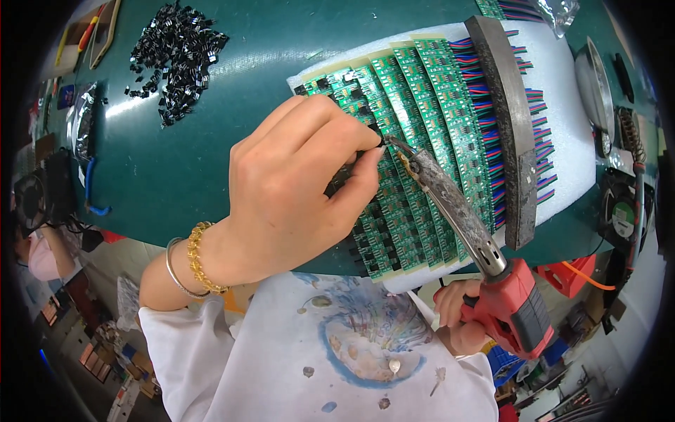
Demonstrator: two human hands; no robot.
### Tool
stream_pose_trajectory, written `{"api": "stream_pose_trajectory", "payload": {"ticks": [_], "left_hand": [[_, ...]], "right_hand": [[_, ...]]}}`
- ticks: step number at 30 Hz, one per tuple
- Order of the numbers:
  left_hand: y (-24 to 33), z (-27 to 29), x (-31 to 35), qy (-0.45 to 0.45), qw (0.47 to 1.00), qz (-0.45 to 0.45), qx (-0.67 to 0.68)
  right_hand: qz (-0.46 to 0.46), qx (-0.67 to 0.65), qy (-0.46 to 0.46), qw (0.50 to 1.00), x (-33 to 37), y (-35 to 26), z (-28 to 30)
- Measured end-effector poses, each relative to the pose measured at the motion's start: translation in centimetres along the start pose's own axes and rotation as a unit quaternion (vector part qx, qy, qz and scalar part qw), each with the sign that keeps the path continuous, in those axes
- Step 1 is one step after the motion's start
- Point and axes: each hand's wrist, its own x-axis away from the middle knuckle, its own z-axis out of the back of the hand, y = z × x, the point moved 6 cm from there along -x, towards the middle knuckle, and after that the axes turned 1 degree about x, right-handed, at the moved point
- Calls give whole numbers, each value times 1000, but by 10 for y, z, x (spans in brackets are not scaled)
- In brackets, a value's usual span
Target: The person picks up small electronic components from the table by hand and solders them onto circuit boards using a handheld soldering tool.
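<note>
Rows of green circuit boards [439, 91] lie on a white foam sheet [569, 133], with small black parts along the nearer-left rows. Thumb and forefinger of my left hand [295, 176] are pinched together over these rows, on what looks like a small black connector, mostly hidden by the fingertips. My right hand [460, 309] is wrapped around the handle of a red soldering gun [517, 309]. Its long metal barrel slants across the boards, and the tip meets the spot beside my left fingertips. Red, blue and black wires [498, 169] run from the boards beneath a heavy metal bar [510, 133].
A loose pile of small black connectors [176, 60] sits on the green tabletop [264, 42] at the far left. To the right stand a round metal dish [596, 95] and a black fan [626, 214]. A blue-handled tool [91, 190] lies at the left edge.
</note>
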Motion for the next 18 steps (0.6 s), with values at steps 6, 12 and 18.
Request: {"api": "stream_pose_trajectory", "payload": {"ticks": [6,12,18], "left_hand": [[1,-4,-5,-4,1000,-7,6],[0,-3,-2,-4,1000,2,-6],[0,-1,-1,-4,1000,9,-10]], "right_hand": [[-86,-64,-4,994,-11,-22,-2],[-371,-136,11,918,-2,-9,0],[84,-95,93,988,7,-17,7]]}}
